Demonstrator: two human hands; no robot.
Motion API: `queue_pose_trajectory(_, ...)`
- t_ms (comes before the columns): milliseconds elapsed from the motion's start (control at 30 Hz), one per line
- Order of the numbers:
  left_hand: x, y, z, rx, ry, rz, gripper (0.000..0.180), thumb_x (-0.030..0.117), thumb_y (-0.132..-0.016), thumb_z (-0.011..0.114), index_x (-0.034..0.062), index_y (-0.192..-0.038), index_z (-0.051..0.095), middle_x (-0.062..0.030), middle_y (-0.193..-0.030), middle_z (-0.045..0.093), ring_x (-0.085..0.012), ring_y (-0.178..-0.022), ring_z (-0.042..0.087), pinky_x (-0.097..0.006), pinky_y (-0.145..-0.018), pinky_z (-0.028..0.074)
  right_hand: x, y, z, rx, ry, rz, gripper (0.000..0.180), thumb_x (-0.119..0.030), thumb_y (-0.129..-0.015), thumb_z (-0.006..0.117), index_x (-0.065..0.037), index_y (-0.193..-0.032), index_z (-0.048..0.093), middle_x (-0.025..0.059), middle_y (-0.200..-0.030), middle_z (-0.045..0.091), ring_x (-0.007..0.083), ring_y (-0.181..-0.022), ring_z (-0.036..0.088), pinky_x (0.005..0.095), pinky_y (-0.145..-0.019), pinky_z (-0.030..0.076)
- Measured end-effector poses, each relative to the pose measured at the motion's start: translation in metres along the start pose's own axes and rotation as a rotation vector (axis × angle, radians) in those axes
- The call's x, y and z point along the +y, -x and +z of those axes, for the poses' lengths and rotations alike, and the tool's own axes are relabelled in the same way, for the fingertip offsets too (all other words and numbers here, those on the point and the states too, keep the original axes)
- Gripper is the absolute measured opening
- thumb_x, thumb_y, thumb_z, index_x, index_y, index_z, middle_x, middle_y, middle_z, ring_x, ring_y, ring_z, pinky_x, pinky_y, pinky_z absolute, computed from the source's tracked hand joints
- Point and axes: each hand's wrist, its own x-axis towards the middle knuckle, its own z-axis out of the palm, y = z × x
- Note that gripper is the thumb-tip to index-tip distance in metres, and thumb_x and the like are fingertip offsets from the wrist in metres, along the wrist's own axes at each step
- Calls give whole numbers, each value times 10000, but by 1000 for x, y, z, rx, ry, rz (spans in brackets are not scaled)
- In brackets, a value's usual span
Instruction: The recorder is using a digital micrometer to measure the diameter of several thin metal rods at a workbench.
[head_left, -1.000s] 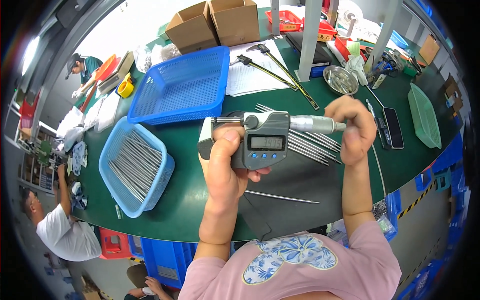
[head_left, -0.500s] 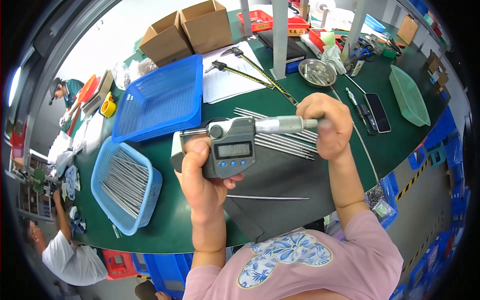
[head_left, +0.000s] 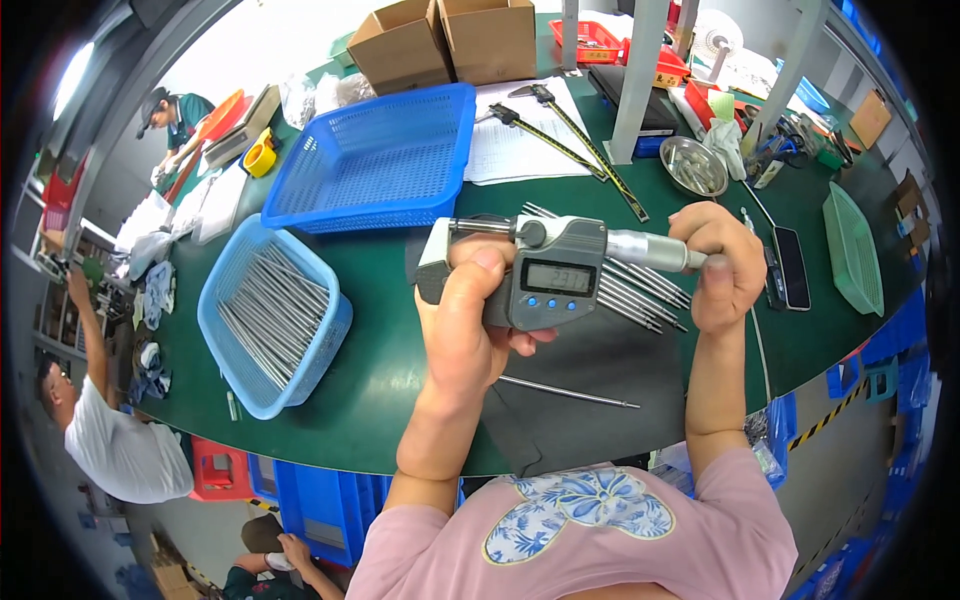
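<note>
I hold a digital micrometer point(head_left: 557, 278) up over the table, its screen and blue buttons facing me. My left hand point(head_left: 462, 325) is closed round its C-shaped frame, thumb in front and fingertips showing below the body. At the far end of the silver thimble point(head_left: 642, 248), my right hand point(head_left: 722, 262) pinches the knob between thumb and fingers. Behind and below the micrometer, several thin metal rods point(head_left: 640, 302) lie side by side, partly hidden by it. One single rod point(head_left: 572, 391) rests nearer me on the dark grey mat point(head_left: 625, 365).
At left stands a light blue basket point(head_left: 338, 335) of metal rods; behind it is a darker blue tray point(head_left: 465, 130). Two calipers point(head_left: 555, 140) lie on paper. A metal bowl point(head_left: 693, 165), a phone point(head_left: 790, 268) and a green basket point(head_left: 853, 250) stand right. Two other people appear left.
The view has swung, so the table and my hands appear farther right. My right fingers have shifted on the micrometer's knob, and the screen's reading differs. Both hands keep hold of the micrometer.
</note>
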Motion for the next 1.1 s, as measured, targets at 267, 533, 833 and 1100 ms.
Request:
queue_pose_trajectory(267, 1, 1, 2, 14, -21, 18, 337, 237, -781, 362, -71, -809, 497, -178, -616, 562, -170, -379, 527, -184, -272, 365, -1, -6, 4, -6, -39, -32, 181, -110, -563, 513, 13, -680, 452, 146, -651, 511, 173, -552, 478, 250, -509, 390)
queue_pose_trajectory(533, 2, 1, 3, 3, 49, 38, 319, 167, -770, 363, -101, -747, 533, -167, -572, 546, -161, -373, 498, -203, -295, 369, 3, -3, 4, 52, -78, -59, 194, -114, -577, 517, 19, -712, 476, 138, -648, 518, 166, -550, 475, 234, -501, 381)
queue_pose_trajectory(833, -1, 0, -1, -33, -11, 38, 318, 227, -783, 378, -68, -808, 493, -180, -619, 562, -172, -375, 523, -181, -272, 365, -4, -2, 10, 103, -126, 81, 171, -124, -610, 491, 24, -688, 459, 127, -620, 500, 161, -535, 460, 232, -484, 358)
queue_pose_trajectory(1100, 1, 2, 0, 28, -37, 32, 320, 232, -783, 379, -65, -802, 496, -179, -621, 561, -170, -375, 520, -185, -277, 367, -12, -9, 18, 190, -143, 85, 158, -134, -626, 489, 17, -660, 454, 112, -608, 495, 171, -521, 455, 243, -482, 362)
